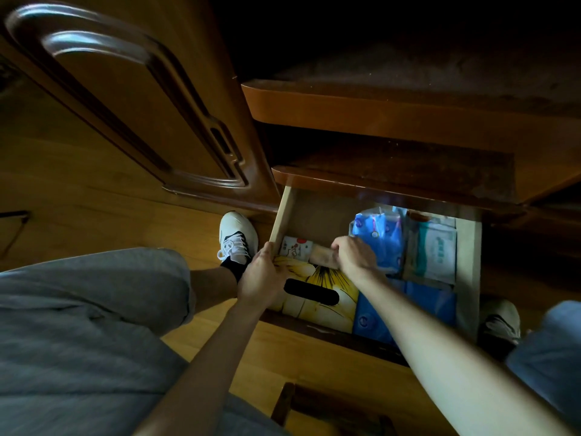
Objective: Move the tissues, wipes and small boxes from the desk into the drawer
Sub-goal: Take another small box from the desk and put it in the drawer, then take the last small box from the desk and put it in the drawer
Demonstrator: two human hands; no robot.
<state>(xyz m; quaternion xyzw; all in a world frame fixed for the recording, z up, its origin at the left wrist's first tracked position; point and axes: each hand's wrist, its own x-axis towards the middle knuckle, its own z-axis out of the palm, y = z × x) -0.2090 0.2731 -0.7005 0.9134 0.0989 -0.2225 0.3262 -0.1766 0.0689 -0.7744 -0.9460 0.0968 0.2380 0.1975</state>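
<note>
1. Down in the drawer (pixel 468 262), nearest me, my left hand (pixel 262 278) curls on the yellow tissue box (pixel 317 305), steadying it.
2. Beyond, my right hand (pixel 353 254) clasps a tan box (pixel 322 258), fingers wrapped, wedging it beside blue wipes (pixel 382 243).

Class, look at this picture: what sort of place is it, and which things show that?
Probably a room at home, dimly lit: a wooden desk with an open drawer of tissue packs, a carved wooden cabinet door and a wood-look floor.
</note>
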